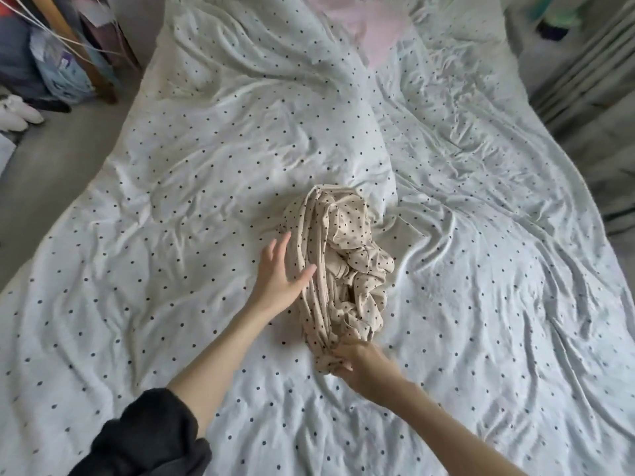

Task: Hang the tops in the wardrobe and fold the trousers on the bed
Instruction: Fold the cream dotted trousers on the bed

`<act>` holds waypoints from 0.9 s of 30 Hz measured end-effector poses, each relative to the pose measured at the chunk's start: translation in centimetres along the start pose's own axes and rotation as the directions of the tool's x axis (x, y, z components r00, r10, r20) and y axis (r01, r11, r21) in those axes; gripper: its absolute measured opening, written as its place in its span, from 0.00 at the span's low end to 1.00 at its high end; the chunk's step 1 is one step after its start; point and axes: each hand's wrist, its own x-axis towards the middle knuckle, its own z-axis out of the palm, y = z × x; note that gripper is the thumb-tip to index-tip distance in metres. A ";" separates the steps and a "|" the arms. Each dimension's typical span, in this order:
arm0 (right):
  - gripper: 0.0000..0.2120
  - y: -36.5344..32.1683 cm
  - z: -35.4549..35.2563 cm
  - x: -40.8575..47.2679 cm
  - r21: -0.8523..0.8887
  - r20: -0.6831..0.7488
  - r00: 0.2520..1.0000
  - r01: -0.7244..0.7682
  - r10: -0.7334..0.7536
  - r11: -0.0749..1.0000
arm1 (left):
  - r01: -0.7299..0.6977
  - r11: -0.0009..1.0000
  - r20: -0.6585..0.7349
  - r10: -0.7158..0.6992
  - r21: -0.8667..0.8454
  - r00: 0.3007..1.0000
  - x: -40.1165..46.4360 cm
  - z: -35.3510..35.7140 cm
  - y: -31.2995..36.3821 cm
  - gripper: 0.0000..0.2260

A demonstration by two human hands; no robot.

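Head view. Beige dotted garment [338, 266] lay bunched at mid-bed on the dotted cover [192, 187]. Left hand [281, 276] rested flat against the garment's left edge, fingers straight. Right hand [357, 364] pinched the garment's near end. Wide bare cover lay left and right of the garment. Pink cloth [374, 25] sat well beyond it. No legible writing.
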 end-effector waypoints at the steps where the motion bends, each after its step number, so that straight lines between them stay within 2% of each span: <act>1: 0.09 0.4 -0.1 -0.3 0.045 0.015 0.999 -0.041 0.040 0.998 | -0.024 0.997 0.052 0.020 0.068 0.998 0.5 1.0 0.5 0.35; 3: 0.09 1.2 -0.8 -0.2 0.133 -0.053 0.990 -0.125 0.133 0.983 | -0.038 0.980 0.139 0.011 0.194 0.990 1.6 2.8 0.7 0.40; 4: 0.09 1.7 -1.4 0.2 0.161 -0.133 0.974 -0.159 0.182 0.974 | -0.007 0.978 0.139 -0.023 0.211 0.990 2.1 3.6 0.7 0.42; 6: 0.12 3.1 -2.9 1.8 0.221 -0.324 0.905 -0.210 0.275 0.952 | 0.140 0.981 0.019 -0.144 0.133 0.989 3.2 4.9 0.3 0.45; 8: 0.17 4.7 -4.8 4.4 0.333 -0.406 0.822 -0.274 0.400 0.902 | 0.225 0.974 -0.064 -0.224 -0.002 0.972 4.3 5.4 -0.5 0.38; 10: 0.22 6.2 -6.6 7.3 0.525 -0.323 0.772 -0.336 0.548 0.782 | 0.179 0.984 -0.024 -0.179 -0.003 0.984 4.9 5.2 -1.6 0.23; 12: 0.23 7.1 -7.2 9.0 0.691 -0.147 0.762 -0.378 0.631 0.616 | 0.137 0.987 0.073 -0.143 0.083 0.987 4.2 3.6 -2.5 0.06; 13: 0.21 7.2 -7.2 9.4 0.770 -0.061 0.764 -0.374 0.643 0.517 | 0.128 0.983 0.151 -0.148 0.132 0.977 3.4 2.6 -3.0 0.04; 14: 0.17 7.2 -6.9 9.4 0.839 0.006 0.763 -0.355 0.647 0.411 | 0.126 0.968 0.258 -0.181 0.216 0.949 2.2 1.7 -3.7 0.05; 15: 0.11 7.1 -6.6 9.2 0.886 0.033 0.749 -0.328 0.662 0.327 | 0.104 0.929 0.388 -0.248 0.355 0.888 0.9 0.8 -4.3 0.04; 16: 0.06 7.0 -6.3 8.9 0.913 0.034 0.726 -0.302 0.687 0.273 | 0.049 0.859 0.510 -0.347 0.509 0.787 -0.4 0.0 -4.8 0.03; 17: 0.05 6.8 -6.0 8.5 0.922 0.005 0.699 -0.279 0.715 0.267 | -0.026 0.781 0.594 -0.453 0.625 0.665 -1.6 -0.7 -5.1 0.06; 18: 0.05 6.6 -5.5 7.9 0.917 -0.036 0.683 -0.268 0.729 0.296 | -0.080 0.729 0.629 -0.523 0.680 0.575 -2.3 -1.1 -5.5 0.08; 19: 0.05 6.1 -5.0 7.1 0.893 -0.077 0.698 -0.270 0.712 0.361 | -0.069 0.718 0.625 -0.549 0.693 0.555 -2.6 -1.4 -5.4 0.09; 20: 0.05 5.5 -4.4 6.1 0.849 -0.101 0.744 -0.281 0.661 0.446 | -0.005 0.736 0.587 -0.537 0.677 0.606 -2.5 -1.6 -5.2 0.11; 21: 0.05 4.9 -3.8 5.2 0.792 -0.099 0.805 -0.293 0.585 0.536 | 0.092 0.769 0.502 -0.498 0.633 0.707 -2.0 -1.7 -4.8 0.13; 22: 0.05 4.3 -3.2 4.2 0.737 -0.079 0.852 -0.300 0.518 0.605 | 0.168 0.806 0.353 -0.422 0.568 0.835 -1.3 -1.7 -4.1 0.14; 23: 0.05 4.0 -3.0 3.5 0.705 -0.068 0.871 -0.304 0.487 0.641 | 0.185 0.845 0.188 -0.315 0.501 0.930 -0.4 -1.6 -3.2 0.17; 24: 0.04 4.0 -2.9 3.2 0.700 -0.079 0.868 -0.301 0.490 0.647 | 0.146 0.880 0.077 -0.202 0.452 0.976 0.4 -1.3 -2.3 0.22; 25: 0.04 4.3 -3.2 3.2 0.710 -0.110 0.852 -0.293 0.512 0.640 | 0.047 0.898 0.049 -0.076 0.438 0.996 1.3 -0.7 -1.3 0.28; 27: 0.09 5.0 -4.3 3.5 0.745 -0.155 0.818 -0.272 0.554 0.609 | -0.219 0.838 0.161 0.159 0.499 0.974 3.1 1.0 0.6 0.41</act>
